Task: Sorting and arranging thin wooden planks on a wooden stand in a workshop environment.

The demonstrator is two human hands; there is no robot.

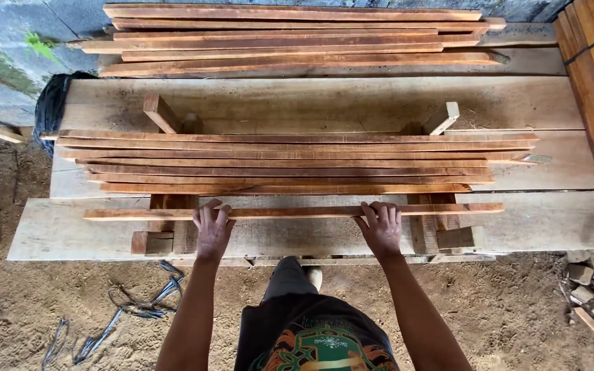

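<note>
Item: long thin wooden slat (297,212), reddish-brown, rough-sawn, straight, lying crosswise at picture centre, resting on two wooden supports (173,223) over the pale plank surface (551,223).

Left hand (212,230) at 9 o'clock end of centre: fingers (206,214) spread flat on top of slat, not curled round it.

Right hand (381,227) at 3 o'clock side: fingers (383,211) hooked over slat's far edge; firmness of grip cannot be told.

At 12 o'clock, just beside: bundle of similar slats (290,163), stacked parallel. Farther at 12 o'clock: second pile (290,40) against grey wall. At 6 o'clock: sandy ground (517,309).
</note>
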